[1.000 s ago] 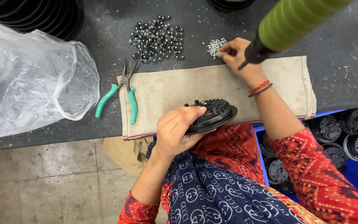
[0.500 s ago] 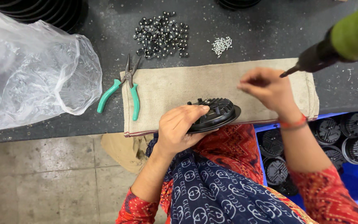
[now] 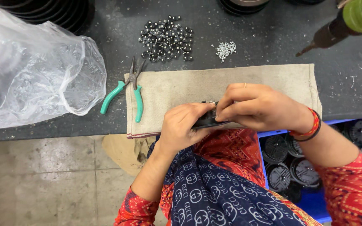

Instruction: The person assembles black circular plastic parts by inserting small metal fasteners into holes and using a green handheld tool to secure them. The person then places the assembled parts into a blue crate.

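A black round part (image 3: 206, 121) rests at the near edge of a beige cloth (image 3: 181, 88) on the dark workbench. My left hand (image 3: 184, 127) grips it from the left and below. My right hand (image 3: 258, 106) covers its right side, fingertips pinched on its top; whatever small piece they hold is hidden. Only a thin black rim of the part shows between my hands. A small pile of silver screws (image 3: 225, 50) and a larger pile of dark round beads (image 3: 165, 38) lie beyond the cloth.
Green-handled pliers (image 3: 126, 92) lie across the cloth's left edge. A crumpled clear plastic bag (image 3: 42, 75) fills the left. A green-handled power screwdriver (image 3: 340, 25) hangs at the upper right. A blue crate (image 3: 269, 134) of black round parts sits under the bench at right.
My right hand came back from the screw pile, crossed the cloth and closed over the black part, which my left hand has kept holding.
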